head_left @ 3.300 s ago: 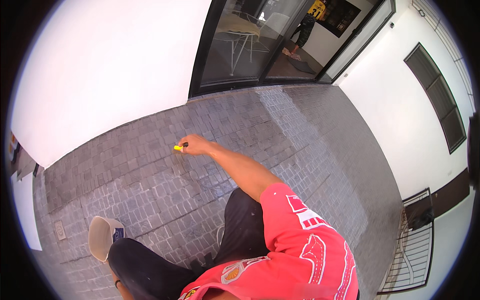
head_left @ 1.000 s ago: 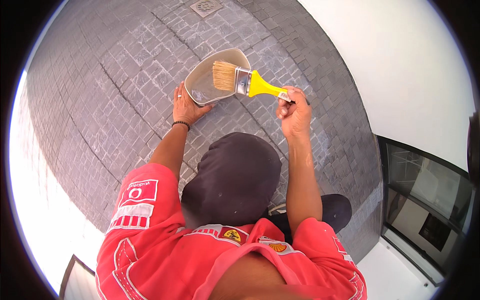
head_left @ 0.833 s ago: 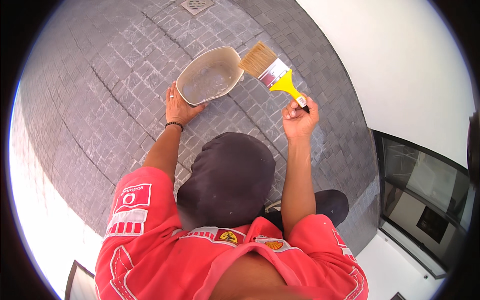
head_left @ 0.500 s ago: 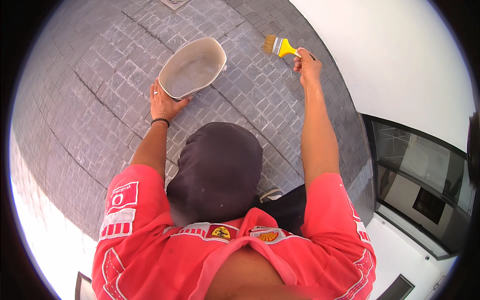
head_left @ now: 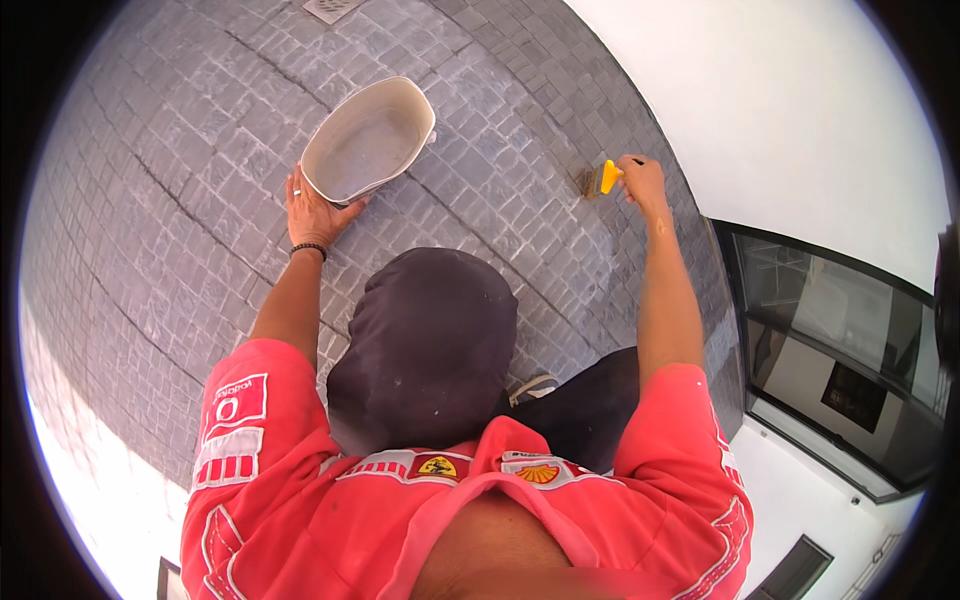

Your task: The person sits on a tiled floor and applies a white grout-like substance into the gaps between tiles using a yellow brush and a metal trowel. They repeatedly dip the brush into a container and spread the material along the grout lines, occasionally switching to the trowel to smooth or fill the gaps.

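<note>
My left hand [head_left: 318, 212] grips the near end of an oval, off-white plastic tub [head_left: 400, 100], with the thumb on one side and the fingers on the other. The tub stands open-topped, tilted a little toward me, and its inside has a greyish film at the bottom. Over to the right, my right hand [head_left: 645, 185] is closed round the handle of a wide paintbrush [head_left: 608, 178] with a yellow handle and a metal ferrule. Its brown bristles point left and down and seem to meet the paving near the wall.
Grey stone paving [head_left: 240, 130] spreads under everything, with a darker strip of pavers along the white wall [head_left: 760, 110] at right. A dark-framed window [head_left: 830, 340] is set low in that wall. A drain grate [head_left: 332, 8] lies at the far edge. My knee and shoe are close in.
The paintbrush has swung nearer to me and to the right, its bristles now down at the paving. The tub, still in my left hand, has shifted slightly left in the view.
</note>
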A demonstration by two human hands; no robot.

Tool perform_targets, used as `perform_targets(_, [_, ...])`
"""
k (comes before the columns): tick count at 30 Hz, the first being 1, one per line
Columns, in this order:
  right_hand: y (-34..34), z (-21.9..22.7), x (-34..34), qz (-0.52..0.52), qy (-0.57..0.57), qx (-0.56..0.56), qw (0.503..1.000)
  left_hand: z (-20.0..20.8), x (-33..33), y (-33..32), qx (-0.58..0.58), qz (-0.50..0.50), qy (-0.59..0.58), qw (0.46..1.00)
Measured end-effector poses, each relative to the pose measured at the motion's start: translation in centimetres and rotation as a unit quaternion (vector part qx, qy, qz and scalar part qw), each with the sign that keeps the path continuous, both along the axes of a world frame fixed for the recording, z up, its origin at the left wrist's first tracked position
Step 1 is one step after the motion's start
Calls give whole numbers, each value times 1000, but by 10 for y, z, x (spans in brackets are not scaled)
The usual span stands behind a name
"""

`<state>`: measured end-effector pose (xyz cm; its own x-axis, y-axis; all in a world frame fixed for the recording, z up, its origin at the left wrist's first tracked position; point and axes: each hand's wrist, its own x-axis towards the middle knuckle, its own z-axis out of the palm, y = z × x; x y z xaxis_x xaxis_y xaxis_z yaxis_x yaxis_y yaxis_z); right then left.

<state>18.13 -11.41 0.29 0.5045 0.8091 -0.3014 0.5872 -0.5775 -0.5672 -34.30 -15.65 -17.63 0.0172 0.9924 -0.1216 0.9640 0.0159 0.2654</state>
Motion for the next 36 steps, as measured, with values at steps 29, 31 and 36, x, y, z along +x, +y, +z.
perform_targets(29, [143,-39,-137,-31,197,103,975,-2,-2,2,12,21,-30,999])
perform_targets(31, [111,-35,-99,-44,168,94,980,0,-2,0,17,26,-48,998])
perform_targets(36, [1,-19,-4,-133,137,47,980,5,-2,-2,28,23,-61,998])
